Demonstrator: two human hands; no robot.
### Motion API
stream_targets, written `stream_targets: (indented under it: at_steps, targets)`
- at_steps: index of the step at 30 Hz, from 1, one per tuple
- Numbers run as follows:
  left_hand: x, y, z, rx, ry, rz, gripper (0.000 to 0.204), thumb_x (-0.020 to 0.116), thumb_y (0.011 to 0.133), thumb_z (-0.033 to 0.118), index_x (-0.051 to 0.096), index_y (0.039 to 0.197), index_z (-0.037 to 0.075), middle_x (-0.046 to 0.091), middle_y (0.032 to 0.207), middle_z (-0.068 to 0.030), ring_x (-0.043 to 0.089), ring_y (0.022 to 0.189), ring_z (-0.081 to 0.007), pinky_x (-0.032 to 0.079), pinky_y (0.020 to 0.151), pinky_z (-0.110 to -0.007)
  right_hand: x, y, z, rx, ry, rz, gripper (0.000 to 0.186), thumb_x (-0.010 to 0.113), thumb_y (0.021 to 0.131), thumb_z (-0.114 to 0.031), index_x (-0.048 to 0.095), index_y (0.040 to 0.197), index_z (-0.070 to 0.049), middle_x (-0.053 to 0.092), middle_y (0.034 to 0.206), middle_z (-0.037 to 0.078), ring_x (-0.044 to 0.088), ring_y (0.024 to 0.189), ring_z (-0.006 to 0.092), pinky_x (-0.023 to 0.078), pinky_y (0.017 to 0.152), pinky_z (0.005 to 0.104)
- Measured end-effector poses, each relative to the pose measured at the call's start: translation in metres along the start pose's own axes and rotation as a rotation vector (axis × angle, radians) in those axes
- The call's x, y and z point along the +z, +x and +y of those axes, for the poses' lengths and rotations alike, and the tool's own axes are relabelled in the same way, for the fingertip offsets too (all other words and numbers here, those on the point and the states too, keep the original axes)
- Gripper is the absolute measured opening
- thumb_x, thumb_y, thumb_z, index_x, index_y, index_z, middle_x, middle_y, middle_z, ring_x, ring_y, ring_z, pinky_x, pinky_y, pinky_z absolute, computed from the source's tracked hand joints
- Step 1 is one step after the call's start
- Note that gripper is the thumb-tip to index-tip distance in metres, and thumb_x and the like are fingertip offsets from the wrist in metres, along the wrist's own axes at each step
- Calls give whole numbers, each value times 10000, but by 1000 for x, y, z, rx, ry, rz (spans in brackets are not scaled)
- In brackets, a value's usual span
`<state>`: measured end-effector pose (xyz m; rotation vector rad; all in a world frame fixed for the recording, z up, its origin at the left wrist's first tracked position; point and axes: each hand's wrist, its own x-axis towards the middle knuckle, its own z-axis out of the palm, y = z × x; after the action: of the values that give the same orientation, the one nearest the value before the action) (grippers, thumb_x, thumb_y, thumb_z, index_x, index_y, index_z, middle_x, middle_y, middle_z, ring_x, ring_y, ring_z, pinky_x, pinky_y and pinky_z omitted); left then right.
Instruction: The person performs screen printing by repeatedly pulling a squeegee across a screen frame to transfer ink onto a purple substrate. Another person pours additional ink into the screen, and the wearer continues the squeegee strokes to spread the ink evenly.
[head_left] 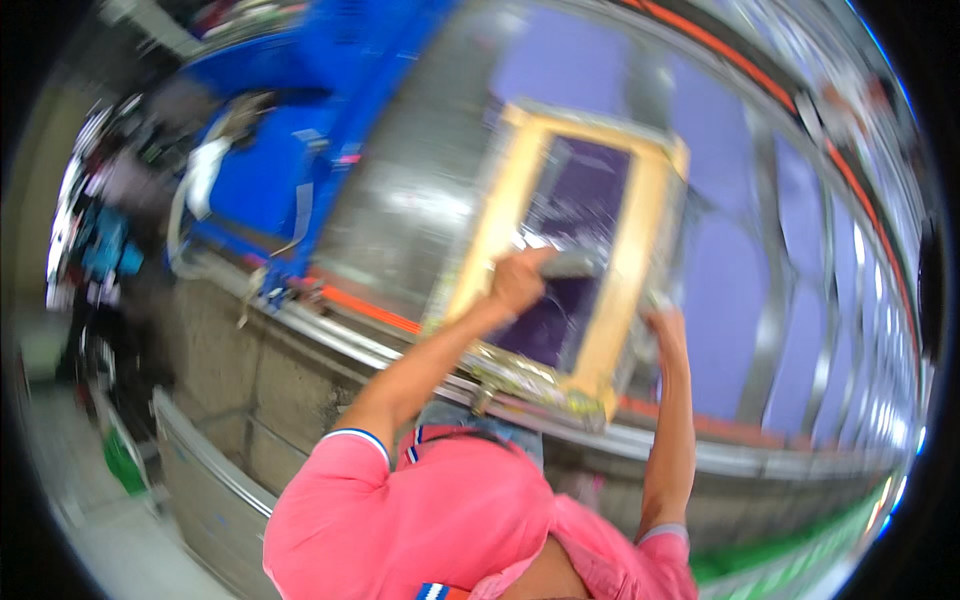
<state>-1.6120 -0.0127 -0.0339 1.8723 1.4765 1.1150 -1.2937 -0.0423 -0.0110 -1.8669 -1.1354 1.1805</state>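
The wooden frame (630, 270) lies on the tabletop (400, 210), its long axis running away from the person and leaning slightly right. Over its dark purple panel (582, 180), the left hand (520, 281) curls around a grey tool (blurred) (573, 264) pointing right, crosswise. The right hand (664, 320) is beside the right rail; whether it pinches anything, I cannot tell.

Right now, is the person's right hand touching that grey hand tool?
Apart: the head view shows the wooden frame's right rail between the right hand and the grey hand tool.
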Motion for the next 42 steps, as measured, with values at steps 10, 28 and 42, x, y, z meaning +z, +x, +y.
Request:
stream_targets:
  at_steps: [10,28,42]
  targets:
    - [-242,-89,39,-426,-934,220,529,823,796,424,705,1065,-17,709,876,-60,642,772,-130,514,729,-307,29,-83,-29,-209,364,-5,339,596,702,-133,621,1007,12,557,761,19,516,617,118,371,511,256]
    - [-785,-392,-163,-205,-1176,847,550,812,808,168,574,1267,-18,697,1116,-133,700,968,-242,582,871,-409,594,-283,-321,-665,401,-602,398,618,751,-207,611,1089,3,544,800,-24,492,637,77,352,547,232]
    - [-1105,-546,-308,-147,-629,1606,483,699,887,118,515,1319,3,632,1217,-109,638,1070,-255,546,904,-447,1198,-415,-502,-455,258,-1191,242,731,828,-110,712,1052,-22,672,839,-15,562,684,88,448,649,288]
